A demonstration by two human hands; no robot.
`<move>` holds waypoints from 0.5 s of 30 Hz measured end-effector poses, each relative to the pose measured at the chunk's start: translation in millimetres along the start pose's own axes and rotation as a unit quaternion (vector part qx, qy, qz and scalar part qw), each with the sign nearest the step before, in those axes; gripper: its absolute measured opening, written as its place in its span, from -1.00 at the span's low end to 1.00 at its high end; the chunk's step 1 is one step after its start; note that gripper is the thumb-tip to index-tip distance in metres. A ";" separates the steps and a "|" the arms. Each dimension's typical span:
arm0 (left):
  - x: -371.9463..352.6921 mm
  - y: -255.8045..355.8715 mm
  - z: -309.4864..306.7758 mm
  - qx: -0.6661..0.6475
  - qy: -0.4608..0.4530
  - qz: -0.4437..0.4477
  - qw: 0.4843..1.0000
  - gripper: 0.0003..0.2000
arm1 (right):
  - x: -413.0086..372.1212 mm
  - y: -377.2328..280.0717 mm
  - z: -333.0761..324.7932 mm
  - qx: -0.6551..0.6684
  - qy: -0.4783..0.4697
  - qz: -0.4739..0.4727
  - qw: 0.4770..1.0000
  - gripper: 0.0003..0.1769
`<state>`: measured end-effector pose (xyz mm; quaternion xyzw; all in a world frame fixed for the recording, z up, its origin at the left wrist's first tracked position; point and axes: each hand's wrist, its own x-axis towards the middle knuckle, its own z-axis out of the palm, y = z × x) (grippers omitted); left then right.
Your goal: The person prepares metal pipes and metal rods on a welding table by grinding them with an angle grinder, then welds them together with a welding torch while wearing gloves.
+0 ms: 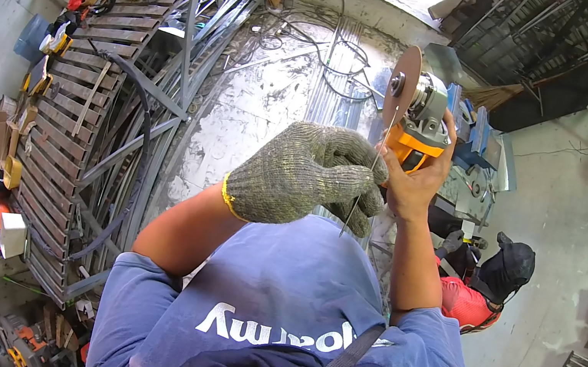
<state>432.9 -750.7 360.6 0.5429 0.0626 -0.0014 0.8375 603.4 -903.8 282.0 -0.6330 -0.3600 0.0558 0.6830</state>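
My right hand point(416, 179), bare, is wrapped round the body of an orange and grey angle grinder point(420, 136). Its thin brown disc point(406, 78) stands on edge, facing left. My left hand point(315, 175) wears a grey-green knitted glove with a yellow cuff. Its thumb and fingers are pinched on a thin straight metal rod point(348, 220), which slants upward from below the glove. The rod's upper end overlaps the lower part of the disc in this view.
On the left a slatted metal rack point(77, 108) stands over many long steel bars point(178, 86). Black cables point(330, 57) lie on the floor ahead. At right, another person in a red shirt and black head covering point(505, 269) works close by. A blue metal piece point(477, 136) stands beyond the grinder.
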 end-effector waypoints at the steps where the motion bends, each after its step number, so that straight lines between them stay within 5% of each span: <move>1: -0.2 1.4 0.7 -0.005 -0.001 -0.006 1.000 -0.70 | -0.8 1.1 -0.2 0.001 -0.001 0.004 1.000 0.16; 15: -1.1 2.1 0.7 0.001 0.013 -0.013 1.000 -0.68 | -2.3 2.5 -1.0 0.007 -0.008 0.013 1.000 0.16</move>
